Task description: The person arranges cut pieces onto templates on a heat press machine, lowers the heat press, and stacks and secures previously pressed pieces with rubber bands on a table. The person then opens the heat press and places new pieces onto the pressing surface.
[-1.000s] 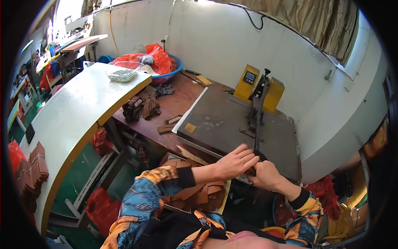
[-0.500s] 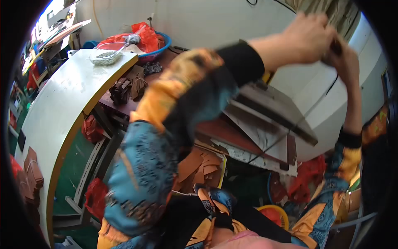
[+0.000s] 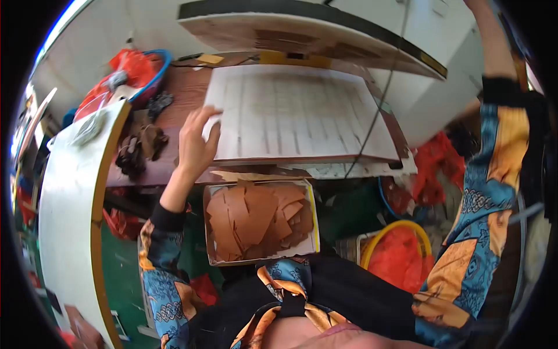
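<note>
Left hand [image 3: 197, 142] at the pad's left edge, thumb apart from loosely curled fingers, nothing in the grip; contact with the pad unclear. Right hand [image 3: 479, 4] cut off at the top right edge, arm stretched up; cannot tell whether it grips anything. Upper plate [image 3: 314, 36] tilted, clear above the pad, dark on its edge, pale and brown-stained beneath. Pad [image 3: 290, 116] flat on the red-brown bench [image 3: 185, 87], white, streaked dark. Below the bench's near edge, in front of the person: box [image 3: 315, 232] heaped with brown pieces [image 3: 250, 215]. Right of it, yellow-rimmed basin [image 3: 376, 232] with red plastic [image 3: 401, 256]. Far left on the bench: blue basin [image 3: 163, 58], red bag [image 3: 131, 65] inside; dark brown bundles [image 3: 152, 141] nearer.
</note>
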The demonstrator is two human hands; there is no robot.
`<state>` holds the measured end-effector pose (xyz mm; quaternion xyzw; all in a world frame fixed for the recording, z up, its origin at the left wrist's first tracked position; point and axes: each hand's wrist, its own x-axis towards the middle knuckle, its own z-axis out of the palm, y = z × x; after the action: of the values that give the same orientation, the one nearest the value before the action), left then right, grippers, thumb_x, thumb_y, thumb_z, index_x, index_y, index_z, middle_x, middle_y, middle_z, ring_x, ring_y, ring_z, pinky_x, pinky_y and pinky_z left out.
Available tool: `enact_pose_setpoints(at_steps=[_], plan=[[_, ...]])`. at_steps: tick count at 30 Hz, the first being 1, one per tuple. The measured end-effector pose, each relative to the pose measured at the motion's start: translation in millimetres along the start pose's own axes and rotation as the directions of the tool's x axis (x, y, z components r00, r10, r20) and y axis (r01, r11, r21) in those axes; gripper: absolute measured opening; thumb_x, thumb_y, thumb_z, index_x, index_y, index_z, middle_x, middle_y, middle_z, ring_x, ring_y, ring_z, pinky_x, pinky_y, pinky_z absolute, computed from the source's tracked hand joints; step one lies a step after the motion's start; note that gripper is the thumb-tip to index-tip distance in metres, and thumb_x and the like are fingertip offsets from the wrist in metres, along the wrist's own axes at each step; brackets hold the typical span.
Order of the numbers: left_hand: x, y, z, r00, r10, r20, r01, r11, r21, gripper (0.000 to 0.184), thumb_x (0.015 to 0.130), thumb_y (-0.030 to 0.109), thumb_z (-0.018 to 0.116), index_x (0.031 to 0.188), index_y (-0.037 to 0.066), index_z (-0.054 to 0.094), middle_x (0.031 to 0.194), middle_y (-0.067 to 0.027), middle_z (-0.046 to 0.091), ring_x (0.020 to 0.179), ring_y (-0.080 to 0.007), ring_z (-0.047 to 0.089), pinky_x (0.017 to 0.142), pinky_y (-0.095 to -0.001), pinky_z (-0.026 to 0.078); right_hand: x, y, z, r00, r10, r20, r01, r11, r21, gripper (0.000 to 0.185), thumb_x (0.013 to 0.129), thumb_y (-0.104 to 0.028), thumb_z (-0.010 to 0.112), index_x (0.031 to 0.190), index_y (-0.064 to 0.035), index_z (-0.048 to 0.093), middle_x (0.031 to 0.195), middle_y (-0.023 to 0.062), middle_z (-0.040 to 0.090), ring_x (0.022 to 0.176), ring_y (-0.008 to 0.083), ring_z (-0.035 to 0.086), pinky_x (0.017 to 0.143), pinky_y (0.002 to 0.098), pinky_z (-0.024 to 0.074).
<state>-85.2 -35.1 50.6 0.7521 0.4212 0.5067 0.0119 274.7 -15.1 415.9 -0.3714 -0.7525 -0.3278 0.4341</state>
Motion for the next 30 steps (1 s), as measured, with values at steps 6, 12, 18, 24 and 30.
enact_pose_setpoints(at_steps=[6,12,18,24,30], plan=[[-76.0,-20.0,22.3,0.990,-0.128,0.060,0.132,0.989,-0.067,0.017,0.080,0.000,0.060,0.097,0.003,0.063,0.102,-0.0161,0.063,0.094,-0.0311,0.062,0.082,-0.0362,0.048,-218.0,-66.8,-48.3,0.416,0.153,0.897,-0.432,0.901,0.047,0.020,0.084,-0.017,0.058,0.093,-0.0002,0.066,0.084,0.0106,0.067,0.074,0.0210,0.064,0.069,0.0326,0.0510],[-113.4,-1.4,37.4,0.967,-0.241,0.076,0.252,0.944,-0.214,0.014,0.080,-0.003,0.060,0.093,0.001,0.064,0.092,-0.0131,0.066,0.084,-0.0258,0.064,0.076,-0.0321,0.050,-481.7,-39.2,42.7,0.336,0.397,0.854,-0.436,0.869,-0.233,0.024,0.084,-0.008,0.050,0.103,0.0045,0.058,0.100,0.0233,0.062,0.098,0.0394,0.058,0.085,0.0459,0.0462],[-134.2,36.0,41.1,0.917,-0.366,0.158,0.395,0.890,-0.228,0.013,0.081,0.001,0.061,0.094,0.001,0.065,0.087,-0.0128,0.067,0.081,-0.0243,0.065,0.074,-0.0299,0.050,-537.0,1.4,121.8,0.386,0.322,0.864,-0.367,0.913,-0.177,0.032,0.068,0.001,0.053,0.099,0.0000,0.060,0.085,0.0246,0.063,0.087,0.0428,0.059,0.082,0.0489,0.0468],[-150.1,51.2,47.7,0.894,-0.413,0.175,0.446,0.863,-0.239,0.012,0.081,0.000,0.061,0.092,0.000,0.064,0.085,-0.0118,0.066,0.077,-0.0206,0.064,0.071,-0.0285,0.049,-544.3,-18.9,122.4,0.574,0.322,0.753,-0.373,0.921,-0.109,0.043,0.067,0.006,0.052,0.109,0.0007,0.058,0.108,0.0249,0.058,0.104,0.0404,0.053,0.088,0.0472,0.0457],[-148.9,48.2,64.8,0.875,-0.416,0.248,0.471,0.850,-0.234,0.010,0.078,0.000,0.061,0.087,0.001,0.064,0.080,-0.0115,0.066,0.073,-0.0232,0.062,0.068,-0.0316,0.047,-548.9,-10.3,106.0,0.584,0.315,0.748,-0.386,0.919,-0.085,0.045,0.070,0.007,0.049,0.114,0.0014,0.057,0.114,0.0213,0.058,0.105,0.0403,0.054,0.091,0.0433,0.0457]])
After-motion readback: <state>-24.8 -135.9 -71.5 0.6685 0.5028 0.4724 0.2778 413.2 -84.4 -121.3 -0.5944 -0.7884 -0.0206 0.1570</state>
